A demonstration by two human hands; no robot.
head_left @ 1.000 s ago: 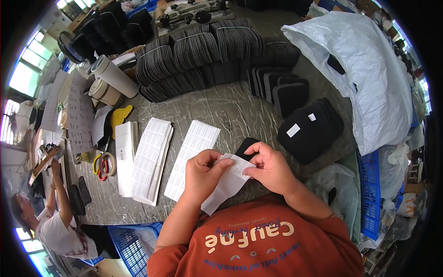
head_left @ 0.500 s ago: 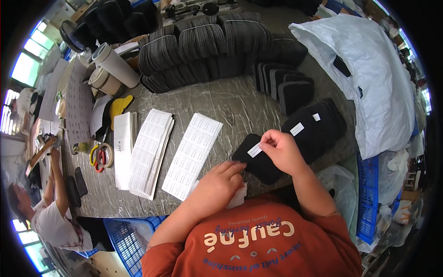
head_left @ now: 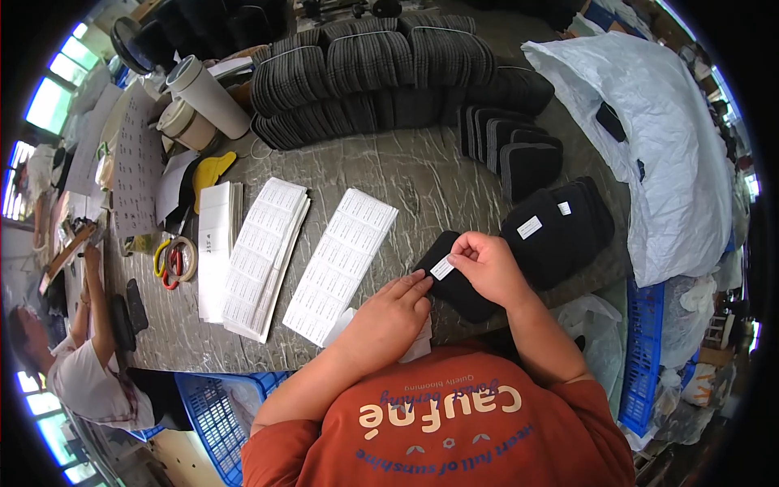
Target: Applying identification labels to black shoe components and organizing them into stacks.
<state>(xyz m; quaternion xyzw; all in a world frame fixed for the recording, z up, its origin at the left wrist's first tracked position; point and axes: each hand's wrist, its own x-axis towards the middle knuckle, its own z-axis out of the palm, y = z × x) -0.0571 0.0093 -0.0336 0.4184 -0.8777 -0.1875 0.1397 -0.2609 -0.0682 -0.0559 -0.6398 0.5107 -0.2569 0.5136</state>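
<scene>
In front of me lies a black fabric pad (head_left: 468, 298) with a small white label (head_left: 442, 267) near its upper left end. The thumb and forefinger of my right hand (head_left: 488, 268) pinch the right end of this label against the pad. My left hand (head_left: 383, 321) has its bent fingers together at the pad's left edge, just beside the label; its palm side is hidden. A piece of white paper (head_left: 419, 344) shows partly beneath that hand. Right of my right hand is a stack of black pads (head_left: 561, 243), its top one bearing two white labels.
Sheets of printed labels (head_left: 341, 260) and a label stack (head_left: 264, 258) lie left. Farther left are scissors (head_left: 162, 258) and a tape roll (head_left: 185, 260). Bundled dark pads (head_left: 369, 69) line the back. A white plastic bag (head_left: 673, 154) is right. A co-worker (head_left: 97, 377) works far left.
The view has shifted slightly. My left fingertips have come closer to the label, and my right hand still pinches its right end on the pad.
</scene>
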